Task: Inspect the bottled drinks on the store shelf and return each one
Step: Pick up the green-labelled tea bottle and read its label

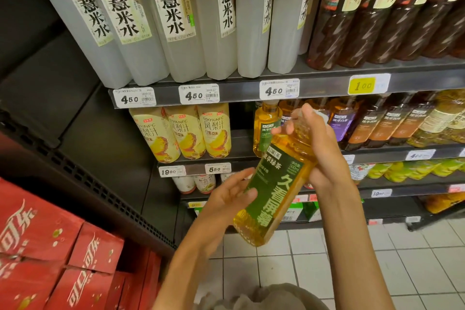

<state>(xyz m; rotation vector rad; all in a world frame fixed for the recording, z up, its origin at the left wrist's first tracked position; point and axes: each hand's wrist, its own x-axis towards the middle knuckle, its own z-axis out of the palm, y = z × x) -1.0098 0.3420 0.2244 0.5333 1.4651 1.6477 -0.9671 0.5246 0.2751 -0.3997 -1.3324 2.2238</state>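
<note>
Store aisle seen from head height, looking down at two bare forearms in front of drink shelves. Held out in mid-air, off the shelf: a green tea bottle [274,184] with amber liquid and a dark green label, tilted so its neck points up and away toward the shelf and its base down toward the tiled floor [377,259]. Right hand [319,148] wrapped around the upper part and neck, fingers curled over the shoulder of the bottle, a firm grip. Left hand [226,196] with fingers mostly straight, resting against the left side of the label, steadying rather than clasping. Label turned toward the camera, so likely mid-inspection, not yet returned. Just behind, on the second shelf [241,151], a matching green-labelled bottle [266,128] standing with a dark gap beside it, probably the slot to go back into. Left of that gap, three pineapple juice bottles [186,133]; right of it, a row of darker tea bottles [385,123]. Above, cloudy white barley water bottles [176,27] and dark brown bottles [372,20], all standing in place; impossible to tell which have already been checked. Remaining: finishing this look, setting the bottle back, then apparently many more. Red cola cartons [50,246] stacked at lower left.
</note>
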